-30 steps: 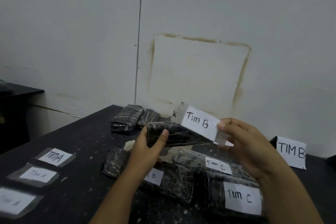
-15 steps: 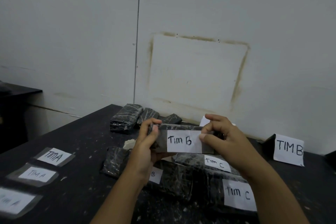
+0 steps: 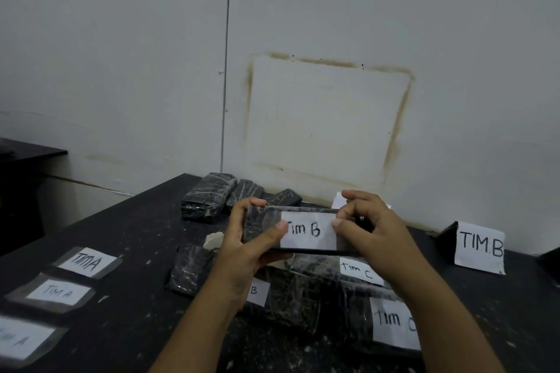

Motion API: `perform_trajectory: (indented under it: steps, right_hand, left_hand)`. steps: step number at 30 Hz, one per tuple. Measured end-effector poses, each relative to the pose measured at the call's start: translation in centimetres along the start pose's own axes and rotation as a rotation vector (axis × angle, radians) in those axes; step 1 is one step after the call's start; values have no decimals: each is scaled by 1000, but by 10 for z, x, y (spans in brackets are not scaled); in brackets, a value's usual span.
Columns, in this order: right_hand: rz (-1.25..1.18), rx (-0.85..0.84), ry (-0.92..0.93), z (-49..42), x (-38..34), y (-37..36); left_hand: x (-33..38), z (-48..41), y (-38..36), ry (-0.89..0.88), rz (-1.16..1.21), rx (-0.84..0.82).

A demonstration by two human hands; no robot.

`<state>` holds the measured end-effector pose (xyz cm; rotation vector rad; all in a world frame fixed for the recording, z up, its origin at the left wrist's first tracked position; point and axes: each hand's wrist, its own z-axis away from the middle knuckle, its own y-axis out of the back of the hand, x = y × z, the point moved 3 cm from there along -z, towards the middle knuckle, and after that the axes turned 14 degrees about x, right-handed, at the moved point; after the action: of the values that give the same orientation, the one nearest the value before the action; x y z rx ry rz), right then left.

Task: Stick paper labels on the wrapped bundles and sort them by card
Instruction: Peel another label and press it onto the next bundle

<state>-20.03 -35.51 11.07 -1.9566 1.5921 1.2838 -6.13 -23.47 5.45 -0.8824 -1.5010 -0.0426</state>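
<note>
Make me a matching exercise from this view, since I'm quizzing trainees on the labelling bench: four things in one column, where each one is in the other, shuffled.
Things
1. Tim B label
2. TIM B card
3. TIM A labels
4. unlabelled bundles

Places
a. lying flat on the table's left side
b. at the back of the table by the wall
c. on the bundle held in both hands
d. standing upright at the right

Pairs: 1-c, 2-d, 3-a, 4-b

The left hand and right hand each have a grip on one end of that bundle.
</note>
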Motion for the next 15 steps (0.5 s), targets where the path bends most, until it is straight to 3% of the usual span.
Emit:
perform_trajectory:
  steps: [11,15]
  right_hand:
    - [77,101,171,2,-2,-4]
    - [-8,69,-17,1,-1,6]
  left_hand:
    - [-1,-1,1,-21,0,16]
    - [1,0,1,-38,25,25]
